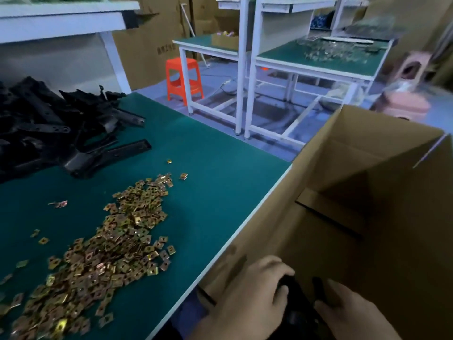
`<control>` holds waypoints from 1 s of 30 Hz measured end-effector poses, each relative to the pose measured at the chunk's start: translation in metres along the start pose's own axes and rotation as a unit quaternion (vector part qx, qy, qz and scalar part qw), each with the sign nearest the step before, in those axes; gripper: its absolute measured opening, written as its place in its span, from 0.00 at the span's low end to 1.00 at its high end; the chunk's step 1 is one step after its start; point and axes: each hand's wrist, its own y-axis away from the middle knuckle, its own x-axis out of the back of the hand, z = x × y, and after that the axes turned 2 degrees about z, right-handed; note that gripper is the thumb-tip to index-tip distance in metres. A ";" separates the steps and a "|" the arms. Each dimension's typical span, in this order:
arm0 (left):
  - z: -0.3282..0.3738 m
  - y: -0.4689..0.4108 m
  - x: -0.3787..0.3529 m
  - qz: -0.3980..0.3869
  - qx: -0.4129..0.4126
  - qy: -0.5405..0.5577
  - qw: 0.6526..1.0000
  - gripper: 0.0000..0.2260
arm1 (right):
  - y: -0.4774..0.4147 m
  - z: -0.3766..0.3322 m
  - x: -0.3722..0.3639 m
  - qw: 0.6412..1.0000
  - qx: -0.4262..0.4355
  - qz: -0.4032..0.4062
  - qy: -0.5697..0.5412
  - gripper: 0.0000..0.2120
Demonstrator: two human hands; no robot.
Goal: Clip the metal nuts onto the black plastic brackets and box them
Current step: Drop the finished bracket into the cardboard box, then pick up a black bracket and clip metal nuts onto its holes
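You hold one bracket (297,294) at the open box's near corner, both hands closed on it.
The cardboard box (367,148) stands against the green table's (208,192) right edge, roomy and stiff-walled; the heap of black brackets (49,123) lies far left on the table, probably light, rigid and prone to tangling, so lift each by a long arm; the metal nuts (110,241) sprawl nearer you, thin and likely slippery, best pinched by their edges; your left hand (247,298) curls round one end, your right hand (355,312) pinches the other.

brackets (49,126) behind nuts (105,239) — box (367,168) right
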 end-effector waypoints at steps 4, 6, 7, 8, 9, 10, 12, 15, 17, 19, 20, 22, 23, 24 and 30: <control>0.000 0.015 0.028 0.043 -0.019 0.031 0.998 0.11 | 0.020 -0.052 -0.014 0.987 0.130 0.099 0.010 0.21; -0.004 0.027 0.052 0.077 -0.020 0.067 0.995 0.11 | 0.036 -0.087 -0.025 0.957 0.244 0.155 -0.030 0.18; -0.009 0.035 0.065 0.101 -0.020 0.083 0.991 0.11 | 0.045 -0.107 -0.031 0.940 0.298 0.155 -0.055 0.19; -0.015 0.043 0.078 0.129 -0.015 0.092 0.987 0.12 | 0.052 -0.128 -0.038 0.925 0.345 0.140 -0.071 0.21; -0.023 0.052 0.092 0.162 -0.004 0.095 0.982 0.12 | 0.059 -0.150 -0.047 0.911 0.387 0.118 -0.076 0.22; -0.034 0.062 0.106 0.200 0.011 0.093 0.975 0.13 | 0.064 -0.172 -0.058 0.896 0.429 0.099 -0.063 0.23; -0.056 0.085 0.133 0.292 0.043 0.056 0.954 0.13 | 0.072 -0.215 -0.086 0.861 0.503 0.072 -0.036 0.23; -0.093 0.127 0.174 0.413 0.127 -0.026 0.902 0.16 | 0.084 -0.275 -0.135 0.832 0.555 -0.019 -0.001 0.23; -0.118 0.164 0.200 0.457 0.208 -0.082 0.861 0.15 | 0.096 -0.310 -0.170 0.799 0.595 -0.066 0.061 0.25; -0.145 0.208 0.224 0.509 0.300 -0.176 0.787 0.14 | 0.110 -0.337 -0.201 0.771 0.612 -0.125 0.125 0.31; -0.157 0.230 0.236 0.529 0.362 -0.223 0.734 0.16 | 0.117 -0.348 -0.214 0.760 0.607 -0.155 0.173 0.35; -0.176 0.275 0.255 0.538 0.501 -0.270 0.623 0.25 | 0.128 -0.361 -0.232 0.732 0.581 -0.208 0.288 0.45; -0.183 0.296 0.263 0.524 0.558 -0.264 0.587 0.30 | 0.131 -0.364 -0.238 0.716 0.570 -0.226 0.334 0.50; -0.188 0.314 0.270 0.504 0.603 -0.242 0.569 0.35 | 0.133 -0.366 -0.244 0.696 0.567 -0.237 0.371 0.52; -0.206 0.349 0.277 0.462 0.628 -0.172 0.602 0.35 | 0.135 -0.375 -0.256 0.656 0.627 -0.222 0.356 0.39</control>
